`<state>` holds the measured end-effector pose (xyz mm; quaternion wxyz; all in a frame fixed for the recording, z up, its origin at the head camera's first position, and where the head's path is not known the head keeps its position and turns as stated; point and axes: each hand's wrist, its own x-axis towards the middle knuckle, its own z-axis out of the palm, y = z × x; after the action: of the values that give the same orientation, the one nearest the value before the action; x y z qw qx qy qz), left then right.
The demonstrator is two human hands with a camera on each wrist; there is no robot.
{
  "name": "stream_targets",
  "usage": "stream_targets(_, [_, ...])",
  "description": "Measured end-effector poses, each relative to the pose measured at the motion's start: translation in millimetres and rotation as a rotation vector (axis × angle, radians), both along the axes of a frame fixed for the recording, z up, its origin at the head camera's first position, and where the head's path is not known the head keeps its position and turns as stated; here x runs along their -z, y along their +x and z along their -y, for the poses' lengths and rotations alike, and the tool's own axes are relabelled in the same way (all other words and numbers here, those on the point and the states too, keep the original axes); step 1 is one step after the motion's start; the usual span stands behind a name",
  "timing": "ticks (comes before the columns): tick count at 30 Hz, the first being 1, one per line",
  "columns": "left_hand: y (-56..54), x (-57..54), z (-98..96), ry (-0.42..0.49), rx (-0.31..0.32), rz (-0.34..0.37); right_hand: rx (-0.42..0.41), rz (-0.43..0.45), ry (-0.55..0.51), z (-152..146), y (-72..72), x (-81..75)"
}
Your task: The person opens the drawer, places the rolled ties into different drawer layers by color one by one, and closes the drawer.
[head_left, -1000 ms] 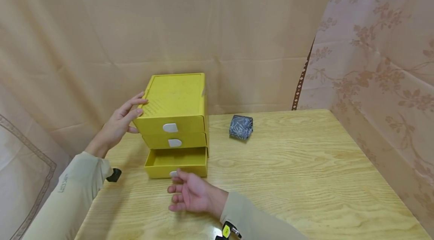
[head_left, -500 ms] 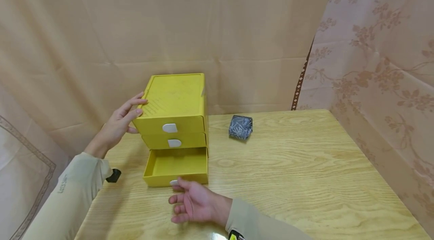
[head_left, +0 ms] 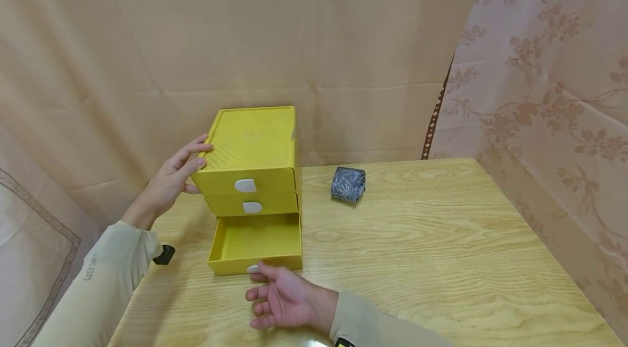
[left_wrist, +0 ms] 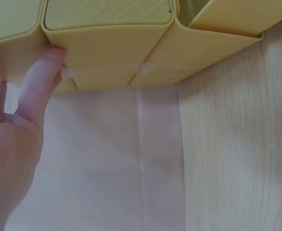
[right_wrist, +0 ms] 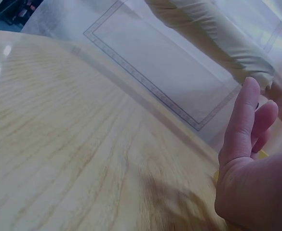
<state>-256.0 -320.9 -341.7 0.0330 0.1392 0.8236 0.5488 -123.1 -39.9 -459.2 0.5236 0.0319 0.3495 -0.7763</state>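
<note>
A yellow drawer cabinet point(head_left: 250, 140) with three stacked drawers stands at the back left of the table. Its bottom drawer point(head_left: 265, 238) is pulled well out, while the upper two are closed. My left hand point(head_left: 169, 178) rests against the cabinet's upper left edge, fingertips on the top. In the left wrist view the thumb point(left_wrist: 42, 79) presses the yellow side wall. Low in front, my right hand point(head_left: 289, 298) pinches the bottom drawer's white handle point(head_left: 252, 269) between thumb and index finger, the other fingers loosely bent. The right wrist view hides the handle behind the hand.
A rolled dark grey cloth with a pale leaf pattern point(head_left: 348, 184) lies on the wooden table point(head_left: 417, 260), right of the cabinet. A beige curtain point(head_left: 368, 64) hangs close behind, and a floral one point(head_left: 549, 91) runs along the right side.
My right hand has drawn the bottom drawer further out toward me, with the last part moving more slowly. The left hand has stayed in place on the cabinet.
</note>
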Motion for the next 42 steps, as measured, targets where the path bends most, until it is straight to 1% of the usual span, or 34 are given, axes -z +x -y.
stream_targets(9, [0.6, 0.9, -0.5, 0.009, -0.007, 0.009, -0.013, 0.020, 0.004, 0, 6.0, -2.0])
stream_targets(14, [0.1, 1.4, -0.3, 0.011, -0.003, 0.006, -0.017, 0.031, 0.010, -1, 12.6, -2.9])
stream_targets(21, [1.0, 1.3, 0.4, 0.010, -0.003, 0.000, -0.044, 0.014, 0.007, -1, 21.2, -3.6])
stream_targets(28, [1.9, 1.6, 1.4, 0.020, -0.003, 0.002, -0.059, 0.012, 0.045, -1, 23.6, -1.5])
stream_targets(35, [1.3, 2.2, 1.5, 0.026, 0.002, -0.005, -0.058, 0.025, 0.050, -1, 24.3, 0.2])
stream_targets(42, [-0.7, 2.7, 1.2, 0.037, 0.013, -0.004, -0.046, 0.018, 0.065, 0, 30.0, 2.1])
